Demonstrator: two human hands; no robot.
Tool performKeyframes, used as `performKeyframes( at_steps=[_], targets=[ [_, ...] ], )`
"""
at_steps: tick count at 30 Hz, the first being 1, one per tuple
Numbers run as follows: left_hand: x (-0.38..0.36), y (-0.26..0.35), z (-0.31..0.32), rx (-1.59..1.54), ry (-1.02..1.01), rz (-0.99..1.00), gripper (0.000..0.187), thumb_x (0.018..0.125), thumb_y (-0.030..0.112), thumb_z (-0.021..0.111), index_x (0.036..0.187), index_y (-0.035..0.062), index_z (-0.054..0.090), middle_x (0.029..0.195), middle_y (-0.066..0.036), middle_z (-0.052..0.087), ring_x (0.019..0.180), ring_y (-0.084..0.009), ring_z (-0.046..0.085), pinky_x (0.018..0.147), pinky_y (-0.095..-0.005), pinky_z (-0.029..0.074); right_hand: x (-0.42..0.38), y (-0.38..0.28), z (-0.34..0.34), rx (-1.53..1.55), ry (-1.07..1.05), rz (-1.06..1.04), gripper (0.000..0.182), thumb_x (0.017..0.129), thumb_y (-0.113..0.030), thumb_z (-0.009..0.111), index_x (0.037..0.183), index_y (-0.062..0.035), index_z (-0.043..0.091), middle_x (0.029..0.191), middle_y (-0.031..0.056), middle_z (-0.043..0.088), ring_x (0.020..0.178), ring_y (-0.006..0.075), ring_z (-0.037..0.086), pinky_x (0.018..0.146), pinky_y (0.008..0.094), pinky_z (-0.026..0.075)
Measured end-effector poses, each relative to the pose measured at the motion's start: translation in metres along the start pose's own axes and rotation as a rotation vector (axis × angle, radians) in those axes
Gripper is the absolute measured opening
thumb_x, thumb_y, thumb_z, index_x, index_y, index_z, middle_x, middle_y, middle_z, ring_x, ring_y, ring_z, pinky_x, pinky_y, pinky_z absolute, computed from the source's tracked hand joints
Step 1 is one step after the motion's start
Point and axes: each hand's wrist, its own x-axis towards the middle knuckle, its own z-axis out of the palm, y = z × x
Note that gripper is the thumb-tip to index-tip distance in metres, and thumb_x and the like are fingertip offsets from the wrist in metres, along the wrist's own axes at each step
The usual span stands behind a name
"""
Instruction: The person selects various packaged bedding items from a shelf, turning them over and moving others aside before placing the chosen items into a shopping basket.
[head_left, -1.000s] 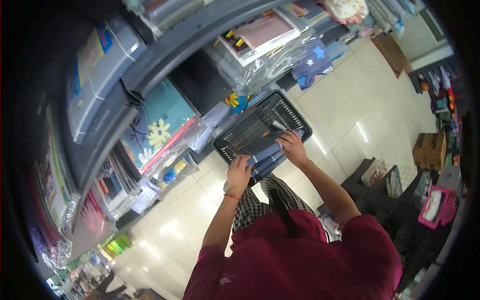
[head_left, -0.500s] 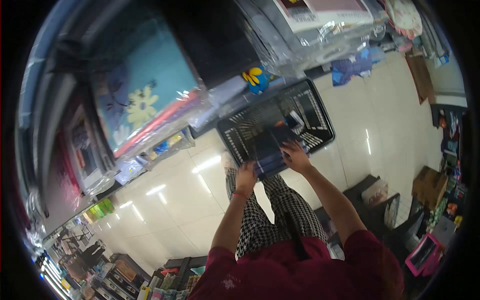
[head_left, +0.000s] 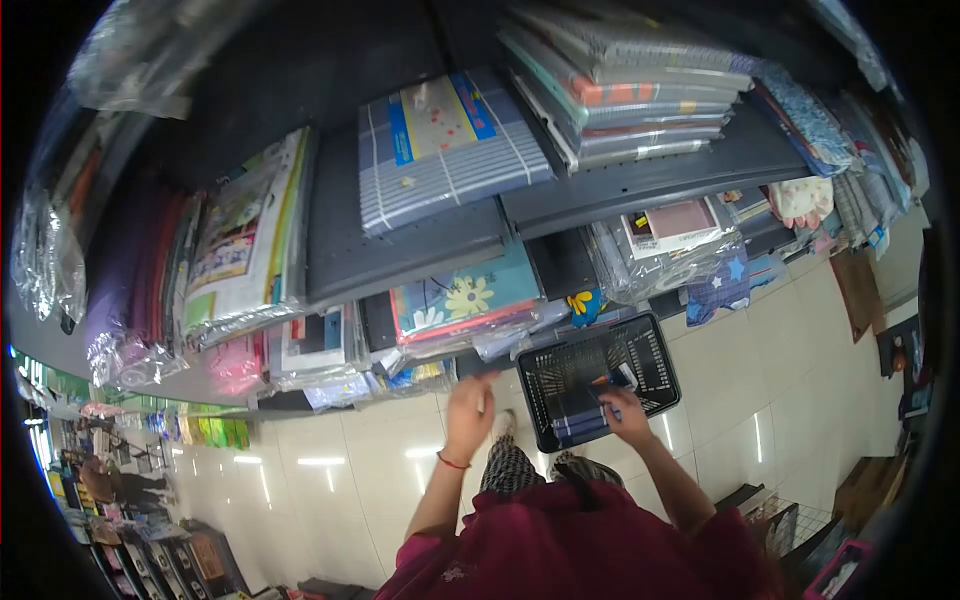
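A black slatted shopping basket (head_left: 672,385) rests on the floor by my feet. Inside it lies a dark blue folded cloth pack (head_left: 580,424), along with a small white item (head_left: 627,374) too blurred to name. My right hand (head_left: 626,415) is over the basket's near right part, its fingers loosely apart near the pack and gripping nothing I can see. To the left of the basket, my left hand (head_left: 470,412) is raised off it with fingers apart. It holds nothing visible and is nearest to the lower shelf's front.
Ahead, a dark shelf (head_left: 400,255) bears a blue striped packaged cloth (head_left: 455,180) and a stack of wrapped fabric packs (head_left: 640,120). Below it sits a teal flowered pack (head_left: 470,297). Tiled floor (head_left: 770,370) stretches right. Another person (head_left: 110,482) is far off at lower left.
My left hand has left the dark blue pack and moved up and left of the basket. My right hand stays over the basket. The view has tilted up, showing more shelf.
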Motion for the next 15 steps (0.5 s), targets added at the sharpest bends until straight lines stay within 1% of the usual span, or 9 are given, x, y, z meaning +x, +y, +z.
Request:
performKeyframes(
  at_steps=[1, 2, 3, 7, 8, 11, 12, 14, 15],
  targets=[
    [0.023, 0.008, -0.031, 0.065, 0.028, 0.016, 0.027, 0.077, -0.007, 0.053, 0.101, 0.003, 0.06, 0.095, -0.013, 0.063, 0.086, -0.0319, 0.059, 0.076, -0.0391, 0.046, 0.034, -0.02, -0.01, 0.038, 0.053, -0.111, 0.023, 0.077, -0.003, 0.063, 0.1, -0.0069, 0.063, 0.104, 0.0138, 0.06, 0.101, 0.0336, 0.055, 0.089, 0.0406, 0.044],
    [0.049, 0.017, -0.059, 0.06, 0.168, 0.123, 0.025, 0.077, -0.007, 0.054, 0.1, 0.0024, 0.06, 0.094, -0.013, 0.063, 0.085, -0.0319, 0.059, 0.075, -0.0384, 0.046, 0.069, -0.068, -0.034, 0.026, 0.103, -0.114, 0.024, 0.076, 0.002, 0.062, 0.099, -0.0054, 0.063, 0.105, 0.0138, 0.06, 0.101, 0.0342, 0.056, 0.088, 0.04, 0.044],
    [0.073, 0.023, -0.083, 0.051, 0.307, 0.23, 0.024, 0.077, -0.007, 0.054, 0.099, 0.0017, 0.06, 0.092, -0.012, 0.063, 0.084, -0.0318, 0.059, 0.075, -0.0377, 0.046, 0.108, -0.109, -0.053, -0.025, 0.246, -0.3, 0.023, 0.077, 0.003, 0.06, 0.098, -0.0039, 0.062, 0.107, 0.0136, 0.06, 0.101, 0.0333, 0.057, 0.087, 0.0393, 0.045],
    [0.152, 0.019, -0.139, 0.121, 0.469, 0.235, 0.026, 0.081, -0.002, 0.055, 0.108, 0.0, 0.055, 0.106, -0.017, 0.06, 0.097, -0.0342, 0.056, 0.084, -0.0398, 0.043, 0.216, -0.231, -0.1, -0.002, 0.493, -0.544, 0.021, 0.077, 0.005, 0.058, 0.097, -0.0026, 0.061, 0.106, 0.0131, 0.061, 0.108, 0.0328, 0.055, 0.091, 0.0405, 0.043],
    [0.168, 0.017, -0.145, 0.145, 0.493, 0.237, 0.029, 0.083, 0.0, 0.055, 0.111, -0.0003, 0.054, 0.11, -0.018, 0.059, 0.101, -0.0347, 0.055, 0.087, -0.0403, 0.043, 0.236, -0.246, -0.102, -0.015, 0.491, -0.567, 0.023, 0.08, 0.003, 0.056, 0.101, -0.0017, 0.062, 0.116, 0.0142, 0.058, 0.111, 0.033, 0.054, 0.094, 0.0407, 0.042],
    [0.197, 0.006, -0.147, 0.198, 0.432, 0.131, 0.039, 0.086, 0.007, 0.056, 0.123, -0.001, 0.047, 0.121, -0.021, 0.053, 0.112, -0.0368, 0.05, 0.095, -0.0428, 0.039, 0.284, -0.272, -0.092, -0.177, 0.562, -0.409, 0.03, 0.081, -0.006, 0.06, 0.11, -0.0033, 0.057, 0.125, 0.0183, 0.051, 0.115, 0.0376, 0.051, 0.096, 0.0434, 0.041],
    [0.203, -0.001, -0.146, 0.197, 0.339, 0.049, 0.048, 0.087, 0.017, 0.058, 0.129, 0.0, 0.043, 0.126, -0.023, 0.05, 0.118, -0.0378, 0.047, 0.098, -0.0449, 0.036, 0.293, -0.271, -0.085, -0.248, 0.586, -0.329, 0.034, 0.08, -0.01, 0.061, 0.113, -0.0038, 0.056, 0.125, 0.0211, 0.049, 0.114, 0.0392, 0.05, 0.096, 0.0441, 0.041],
    [0.207, -0.012, -0.141, 0.313, 0.299, 0.04, 0.05, 0.087, 0.021, 0.059, 0.129, 0.0008, 0.043, 0.127, -0.024, 0.05, 0.119, -0.0379, 0.046, 0.098, -0.0452, 0.036, 0.308, -0.264, -0.073, -0.39, 0.625, -0.168, 0.042, 0.079, -0.017, 0.064, 0.118, -0.0046, 0.053, 0.127, 0.0265, 0.046, 0.114, 0.0424, 0.049, 0.096, 0.0454, 0.041],
    [0.208, -0.015, -0.137, 0.367, 0.281, 0.033, 0.051, 0.087, 0.024, 0.06, 0.13, 0.0013, 0.043, 0.127, -0.024, 0.05, 0.12, -0.038, 0.046, 0.098, -0.0453, 0.036, 0.311, -0.264, -0.071, -0.347, 0.612, -0.144, 0.044, 0.079, -0.018, 0.064, 0.119, -0.0048, 0.052, 0.127, 0.0282, 0.045, 0.114, 0.0433, 0.048, 0.096, 0.0452, 0.04]
  ],
)
